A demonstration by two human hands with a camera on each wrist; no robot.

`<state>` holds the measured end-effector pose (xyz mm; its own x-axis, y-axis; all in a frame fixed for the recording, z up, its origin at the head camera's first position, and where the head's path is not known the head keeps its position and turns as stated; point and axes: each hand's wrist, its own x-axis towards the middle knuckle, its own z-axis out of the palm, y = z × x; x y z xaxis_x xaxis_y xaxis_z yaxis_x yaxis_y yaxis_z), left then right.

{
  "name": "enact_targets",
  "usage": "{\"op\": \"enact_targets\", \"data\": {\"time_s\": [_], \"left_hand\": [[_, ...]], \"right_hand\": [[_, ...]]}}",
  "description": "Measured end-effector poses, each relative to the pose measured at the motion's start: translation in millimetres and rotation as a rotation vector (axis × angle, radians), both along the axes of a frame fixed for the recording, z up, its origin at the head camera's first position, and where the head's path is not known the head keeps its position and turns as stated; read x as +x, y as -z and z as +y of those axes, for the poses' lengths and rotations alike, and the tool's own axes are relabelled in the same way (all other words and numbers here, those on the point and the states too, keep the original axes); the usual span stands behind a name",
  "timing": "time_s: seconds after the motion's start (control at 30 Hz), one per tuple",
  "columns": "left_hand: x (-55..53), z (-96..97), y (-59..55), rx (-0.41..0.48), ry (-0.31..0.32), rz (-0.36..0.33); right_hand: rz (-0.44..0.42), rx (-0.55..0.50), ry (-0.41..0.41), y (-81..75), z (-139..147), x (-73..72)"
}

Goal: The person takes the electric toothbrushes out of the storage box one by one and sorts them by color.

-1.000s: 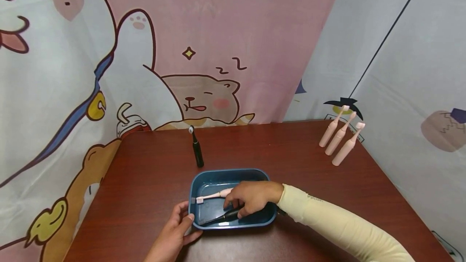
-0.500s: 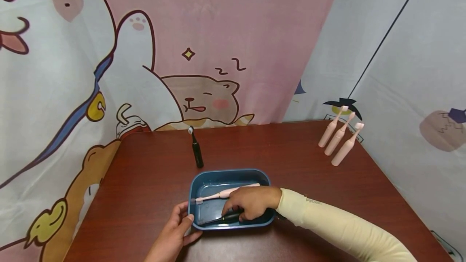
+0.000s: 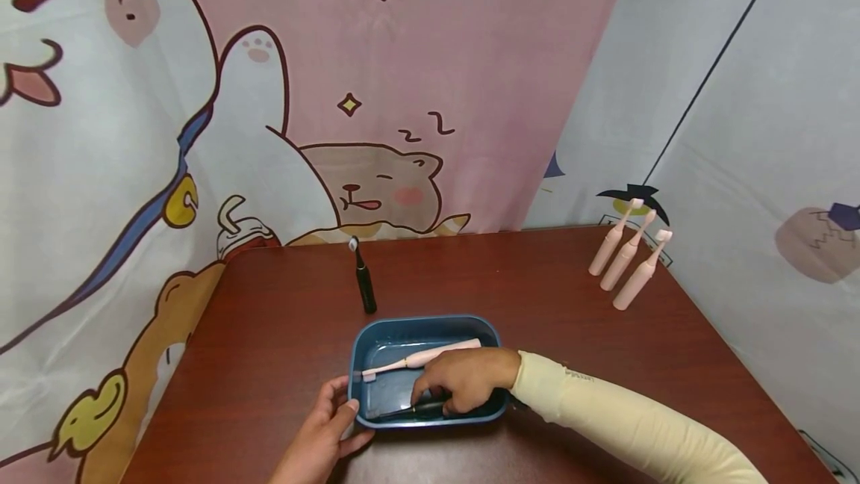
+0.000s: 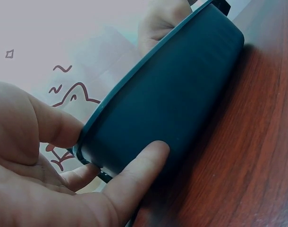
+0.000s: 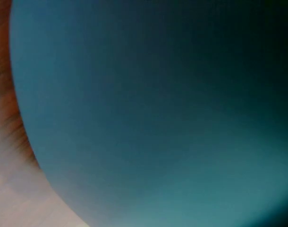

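Observation:
A blue plastic bin [image 3: 425, 323] stands near the front of the table. My left hand [image 3: 321, 424] grips its left end, thumb at the rim; the left wrist view shows fingers on both sides of the bin wall [image 4: 167, 94]. Inside lies a pink electric toothbrush [image 3: 423, 357], brush head to the left. In front of it is a black electric toothbrush [image 3: 425, 408], low in the bin. My right hand [image 3: 468, 379] reaches in over the right side, with finger and thumb about the black handle, partly hidden. Only blurred blue bin surface [image 5: 111, 118] fills most of the right wrist view.
Behind the bin another black electric toothbrush [image 3: 363, 278] stands upright on the brown table [image 3: 269, 364]. Three pink electric toothbrushes [image 3: 631, 264] stand in a row at the far right. A cartoon-printed cloth [image 3: 470, 95] hangs behind the table.
My right hand has shifted slightly down and forward off the pink toothbrush, uncovering its handle. The black toothbrush handle has sunk lower in the bin. My left hand keeps its grip.

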<state>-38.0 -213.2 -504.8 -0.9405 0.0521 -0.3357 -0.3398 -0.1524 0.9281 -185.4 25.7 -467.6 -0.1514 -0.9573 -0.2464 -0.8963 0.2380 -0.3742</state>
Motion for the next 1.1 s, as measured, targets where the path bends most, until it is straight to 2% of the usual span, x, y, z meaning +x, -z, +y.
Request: {"op": "enact_targets", "data": {"time_s": [0.27, 0.67, 1.1], "left_hand": [[-1.4, -0.8, 1.6, 0.007, 0.007, -0.010], [-2.0, 0.5, 0.0, 0.009, 0.001, -0.035], [-3.4, -0.2, -2.5, 0.002, 0.002, -0.042]], "right_hand": [[-0.032, 0.009, 0.005, -2.7, 0, 0.4], [-0.147, 0.038, 0.020, -4.2, 3, -4.6], [-0.271, 0.019, 0.033, -11.9, 7, -8.1]]}}
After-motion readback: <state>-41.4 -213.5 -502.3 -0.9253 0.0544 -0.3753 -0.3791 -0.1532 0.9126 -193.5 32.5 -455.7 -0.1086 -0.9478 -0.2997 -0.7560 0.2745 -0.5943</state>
